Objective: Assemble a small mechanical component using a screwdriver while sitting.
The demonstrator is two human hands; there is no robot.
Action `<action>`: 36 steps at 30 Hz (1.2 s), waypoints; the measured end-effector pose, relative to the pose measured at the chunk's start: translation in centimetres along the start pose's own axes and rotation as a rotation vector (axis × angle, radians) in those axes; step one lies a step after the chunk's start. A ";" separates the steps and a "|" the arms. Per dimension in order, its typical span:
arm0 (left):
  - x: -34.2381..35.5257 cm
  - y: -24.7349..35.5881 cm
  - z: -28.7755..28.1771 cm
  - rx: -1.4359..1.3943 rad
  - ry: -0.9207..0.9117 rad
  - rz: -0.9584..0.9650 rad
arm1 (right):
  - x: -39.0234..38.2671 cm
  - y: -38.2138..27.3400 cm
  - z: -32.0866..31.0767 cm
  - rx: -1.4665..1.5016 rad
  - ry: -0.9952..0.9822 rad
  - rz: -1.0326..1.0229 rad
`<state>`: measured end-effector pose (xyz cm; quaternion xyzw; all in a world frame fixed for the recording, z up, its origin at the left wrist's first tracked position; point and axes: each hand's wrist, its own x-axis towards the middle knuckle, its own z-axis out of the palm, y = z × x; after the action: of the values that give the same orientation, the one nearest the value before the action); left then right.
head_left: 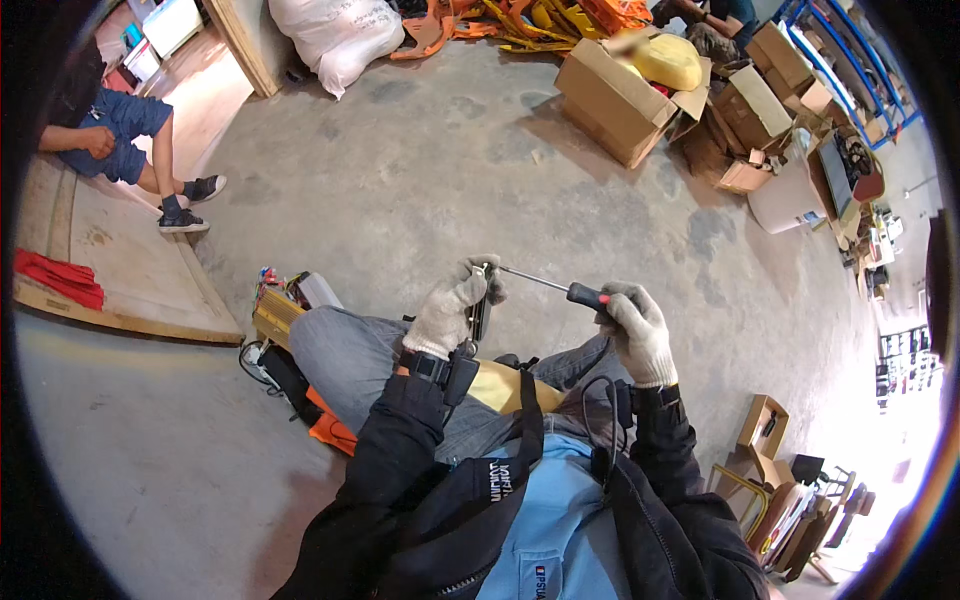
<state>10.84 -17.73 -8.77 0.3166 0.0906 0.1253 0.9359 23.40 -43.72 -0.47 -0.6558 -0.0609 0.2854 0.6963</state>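
Observation:
In a white knit glove, my right hand [641,336] is closed round the black-and-red handle of a screwdriver [584,296]. Its steel shaft points left, with the tip close by the fingers of my left hand [446,315]; whether it touches anything there I cannot tell. That left hand, gloved alike, grips a narrow dark part with a shiny metal edge [480,314], held upright over my lap. The part's exact kind does not show. Both hands are raised in front of my bent knees.
By my left knee lie a gold-coloured metal box with wires [277,316] and an orange piece [332,428]. A person [120,130] sits at the left on a wooden board [120,260] with a red cloth. Cardboard boxes [612,105] and orange and yellow parts stand farther off.

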 end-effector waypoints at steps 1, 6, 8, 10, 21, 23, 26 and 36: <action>-0.1 0.2 0.1 0.023 0.001 0.002 | 0.0 0.0 0.0 0.000 0.000 -0.002; -0.3 -0.2 0.1 0.013 0.012 -0.018 | -0.2 0.2 -0.1 0.012 -0.011 0.013; -0.3 -0.3 -0.1 0.012 0.013 -0.020 | -0.1 0.4 -0.1 0.017 -0.014 0.012; -0.2 -0.3 -0.4 0.013 -0.006 -0.025 | 0.1 0.5 0.0 0.023 -0.019 0.014; 0.4 0.1 0.8 0.309 0.092 -0.150 | -0.4 -1.3 0.0 -0.271 0.012 -0.084; -0.4 -0.2 -0.8 0.245 0.109 -0.097 | -0.2 0.0 0.2 -0.241 -0.027 -0.024; -0.7 -0.9 -1.9 0.133 -0.019 -0.014 | -1.6 -1.6 1.5 -0.239 -0.012 0.033; 0.2 -1.0 -1.1 0.188 -0.016 -0.101 | -0.7 -0.9 0.0 -0.211 0.032 0.024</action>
<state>10.94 -17.83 -10.32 0.3992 0.1103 0.0662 0.9078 23.05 -44.03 0.59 -0.7307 -0.0714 0.2752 0.6207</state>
